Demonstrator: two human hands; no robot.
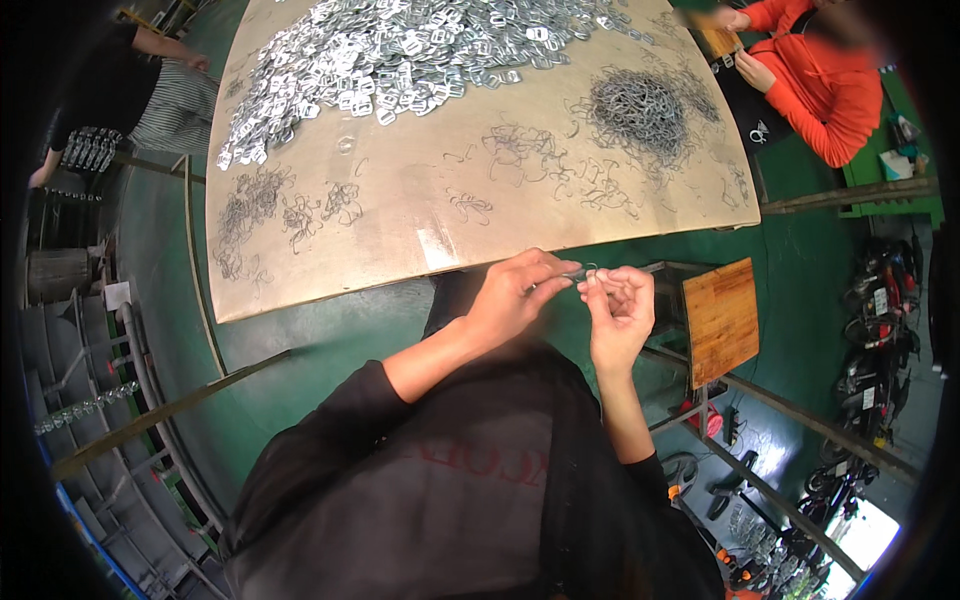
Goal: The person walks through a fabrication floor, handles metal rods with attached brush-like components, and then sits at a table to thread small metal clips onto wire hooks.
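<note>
Just past the table's near edge, in front of my body, my two hands meet. My left hand [512,298] is closed in a pinch on a small flat metal piece [574,274], which the fingers partly cover. Beside it, the fingertips of my right hand [624,308] pinch a thin bent wire [593,267] that touches or nearly touches the metal piece. Farther off on the table lies a big heap of silvery metal buckle plates [400,50]. To its right is a tangled pile of bent wire hooks [638,112].
Loose wire hooks [255,205] are scattered over the brown-covered table [390,240]. A wooden board [722,320] stands right of my hands. Metal rails [175,418] run on both sides. A person in orange [825,90] works at far right; another in black [105,75] is at far left.
</note>
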